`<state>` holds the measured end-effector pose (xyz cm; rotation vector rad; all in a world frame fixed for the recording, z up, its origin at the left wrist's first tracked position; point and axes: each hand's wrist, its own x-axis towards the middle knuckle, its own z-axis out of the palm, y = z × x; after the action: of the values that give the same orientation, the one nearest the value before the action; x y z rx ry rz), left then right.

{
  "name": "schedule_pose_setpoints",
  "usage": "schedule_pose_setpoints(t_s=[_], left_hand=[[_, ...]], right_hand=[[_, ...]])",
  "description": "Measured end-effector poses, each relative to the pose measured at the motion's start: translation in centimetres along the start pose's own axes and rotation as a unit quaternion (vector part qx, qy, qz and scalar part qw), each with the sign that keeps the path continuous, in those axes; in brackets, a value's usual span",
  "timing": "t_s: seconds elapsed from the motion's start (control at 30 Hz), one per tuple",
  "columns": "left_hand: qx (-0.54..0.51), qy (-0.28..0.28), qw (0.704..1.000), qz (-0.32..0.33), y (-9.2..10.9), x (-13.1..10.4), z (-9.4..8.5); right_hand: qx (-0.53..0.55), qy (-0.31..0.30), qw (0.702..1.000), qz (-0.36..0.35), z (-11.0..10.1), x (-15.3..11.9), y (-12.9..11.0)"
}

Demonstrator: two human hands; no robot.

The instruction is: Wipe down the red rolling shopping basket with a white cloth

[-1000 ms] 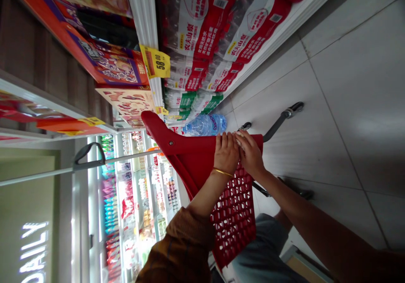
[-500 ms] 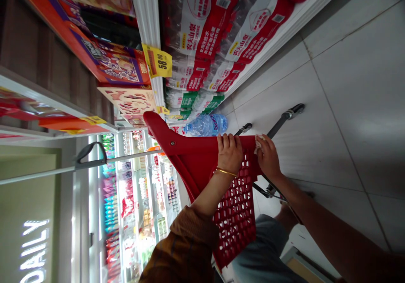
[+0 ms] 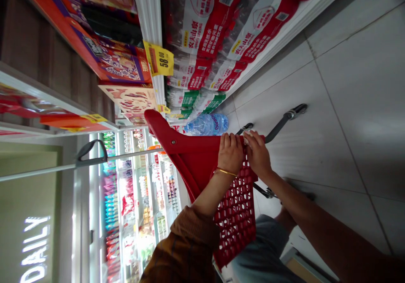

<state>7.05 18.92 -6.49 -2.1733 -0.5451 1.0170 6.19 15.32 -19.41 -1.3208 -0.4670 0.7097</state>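
Left hand: your left hand [image 3: 230,154] lies back up, its fingers bent over the edge of the red cart [image 3: 202,150] and keeping hold of it; its thumb is hard to make out.
Right hand: your right hand [image 3: 257,154] sits just beside the left, half curled, pressing a small white cloth [image 3: 246,139] against the same edge; much of that cloth is hidden under your fingers.
Red cart: it is under both your hands, its solid part on your left hand's side and its perforated wall reaching back between your forearms.
Wrist and sleeve: a gold bracelet [image 3: 227,172] circles your left wrist, and a brown sleeve [image 3: 183,241] covers that arm further back.
Wheels: a dark leg with a caster [image 3: 297,111] sticks out past your right hand, over the grey floor tiles [image 3: 357,131].
Bottled water: one blue bottle [image 3: 207,125] stands just beyond your left fingertips, near wrapped bottle packs [image 3: 218,30] further out.
Price tag: a yellow tag [image 3: 161,59] reading 58.00 hangs on the shelf edge beyond your left hand.
Pole: a silver pole [image 3: 133,152] with a grey grip [image 3: 90,153] lies well off on your left hand's side.
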Motion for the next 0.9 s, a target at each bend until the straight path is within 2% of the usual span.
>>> schedule_pose_setpoints(t_s=[0.1,0.2,0.37,0.53,0.6,0.77,0.9], left_hand=[[-0.007,-0.002,1.0,-0.003,-0.1,0.0,-0.3],[-0.008,0.0,1.0,0.011,-0.5,0.0,-0.5],[-0.025,-0.002,0.999,0.042,-2.1,-0.2,-1.1],[-0.011,0.004,1.0,-0.02,-4.6,-1.0,-2.6],[-0.013,-0.003,1.0,-0.02,-5.2,-1.4,-3.1],[0.003,-0.007,1.0,-0.028,-5.2,-1.5,-3.2],[0.02,-0.001,0.999,-0.033,-4.8,-1.4,-2.9]], right_hand=[[0.051,-0.005,0.999,-0.011,0.4,0.0,-1.6],[0.072,-0.007,0.997,-0.012,0.4,-0.1,-2.2],[0.049,-0.016,0.998,-0.031,-0.2,0.0,-1.5],[0.008,0.013,1.0,0.002,-0.7,0.3,-0.4],[0.0,0.021,1.0,0.013,-0.7,0.4,-0.2],[-0.014,0.042,0.999,0.023,0.2,0.5,-1.2],[0.002,0.027,1.0,0.014,1.0,0.7,-3.1]])
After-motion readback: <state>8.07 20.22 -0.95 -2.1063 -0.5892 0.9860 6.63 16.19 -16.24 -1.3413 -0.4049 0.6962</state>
